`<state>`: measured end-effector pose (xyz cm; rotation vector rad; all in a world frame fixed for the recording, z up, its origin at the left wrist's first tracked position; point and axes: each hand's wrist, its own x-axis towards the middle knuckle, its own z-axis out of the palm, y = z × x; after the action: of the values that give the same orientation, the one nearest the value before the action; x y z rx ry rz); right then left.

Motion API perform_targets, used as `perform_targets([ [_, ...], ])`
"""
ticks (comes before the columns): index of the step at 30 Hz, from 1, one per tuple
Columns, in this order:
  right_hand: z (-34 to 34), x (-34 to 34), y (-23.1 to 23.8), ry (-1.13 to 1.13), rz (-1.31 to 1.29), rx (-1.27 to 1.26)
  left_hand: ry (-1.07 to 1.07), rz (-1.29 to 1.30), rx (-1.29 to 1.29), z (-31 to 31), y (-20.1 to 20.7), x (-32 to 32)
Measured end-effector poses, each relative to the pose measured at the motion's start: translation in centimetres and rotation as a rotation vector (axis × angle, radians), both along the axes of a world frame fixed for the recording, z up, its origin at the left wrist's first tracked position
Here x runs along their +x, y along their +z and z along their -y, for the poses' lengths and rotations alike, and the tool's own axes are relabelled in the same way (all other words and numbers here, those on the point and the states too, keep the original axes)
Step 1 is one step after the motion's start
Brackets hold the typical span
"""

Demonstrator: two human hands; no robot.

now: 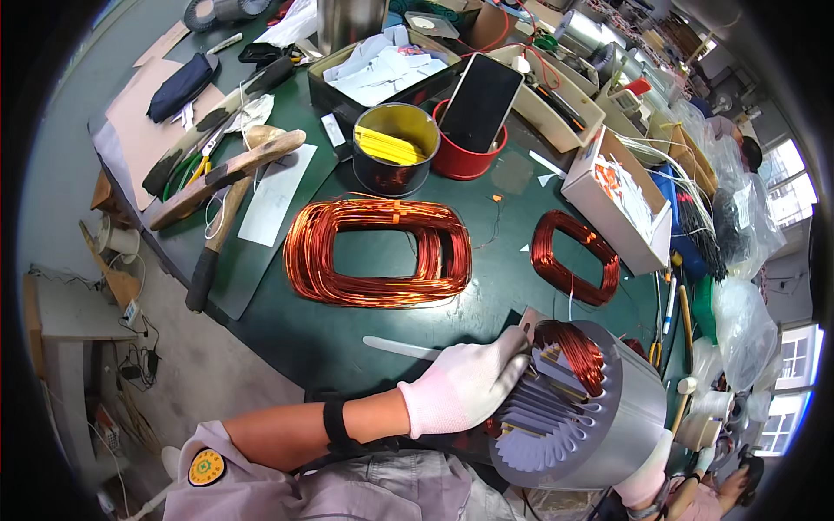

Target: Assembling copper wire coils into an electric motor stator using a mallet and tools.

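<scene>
A grey motor stator [643, 382] lies tilted at the table's near right edge. Pale slot liners [543, 443] stick out along its bore, and a bundle of copper winding wire [573, 352] sits in its upper slots. My left hand [473, 378], in a white glove, reaches to the stator's mouth with fingers pinched; what they grip is hidden. A flat brownish piece [528, 319] shows just beyond its fingertips. Against the stator's lower right side rests my gloved right hand [647, 478], its fingers mostly out of sight. A pale flat strip [395, 347] lies left of my left hand.
Stacked copper coils [378, 291] lie mid-table, with a smaller coil [543, 247] to their right. Behind stand a pot [391, 178] of yellow strips and a red bowl [469, 165] under a phone [484, 100]. Wooden mallets [230, 178] and a white box [621, 204] flank them.
</scene>
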<state>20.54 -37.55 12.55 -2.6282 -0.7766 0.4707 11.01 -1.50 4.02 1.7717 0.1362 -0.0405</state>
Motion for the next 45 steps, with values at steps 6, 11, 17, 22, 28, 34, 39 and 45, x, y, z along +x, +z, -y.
perform_targets([
  [6, -3.6, 0.3, 1.6, 0.099, 0.126, -0.078, -0.005, 0.112, 0.058, 0.3, -0.8, 0.2],
  [11, -4.7, 0.2, 1.7, 0.110, 0.149, 0.031, 0.015, 0.006, 0.050, 0.1, 0.2, 0.1],
  [17, -3.7, -1.9, 2.1, 0.125, 0.450, 0.158, 0.120, 0.123, 0.411, -4.8, 5.4, -0.5],
  [22, -1.7, -4.2, 2.8, 0.048, 0.554, 0.259, 0.368, 0.190, 1.149, -15.0, 8.6, 4.6],
  [28, 0.4, -5.3, 2.9, 0.014, 0.585, 0.343, 0.250, -0.082, 1.553, -20.0, 6.8, 7.8],
  [34, 1.3, -6.2, 2.9, 0.045, 0.603, 0.393, 0.311, -0.009, 1.558, -19.6, 6.8, 7.5],
  [39, 0.0, -6.5, 4.2, 0.073, 0.594, 0.386, 0.365, 0.241, 1.619, -20.5, 6.8, 5.5],
  [45, -1.0, -3.4, 3.1, 0.072, 0.534, 0.273, 0.402, 0.354, 1.091, -11.8, 10.5, -2.2],
])
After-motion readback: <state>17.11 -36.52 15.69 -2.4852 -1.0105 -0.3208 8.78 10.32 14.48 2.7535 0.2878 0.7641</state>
